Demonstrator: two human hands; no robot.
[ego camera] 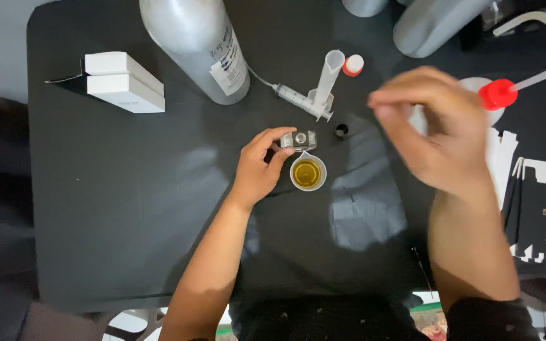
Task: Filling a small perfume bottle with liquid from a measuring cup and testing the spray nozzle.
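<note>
My left hand (260, 167) rests on the black table and pinches a small clear glass bottle (299, 140) that stands upright, seen from above. Just in front of the bottle sits a small white beaker (308, 174) holding yellow-amber liquid. My right hand (434, 129) hovers blurred above the table to the right, fingers curled together near the thumb; whether it holds anything small is unclear. A small black cap (342, 131) lies between the bottle and my right hand.
Behind stand a large silver canister (194, 44), a syringe with tubing (301, 101), a clear measuring cylinder (328, 76) and a red-and-white cap (352, 65). White boxes (121, 82) lie far left. A red-topped wash bottle (497, 95) and flat dark cartons (541, 215) sit right.
</note>
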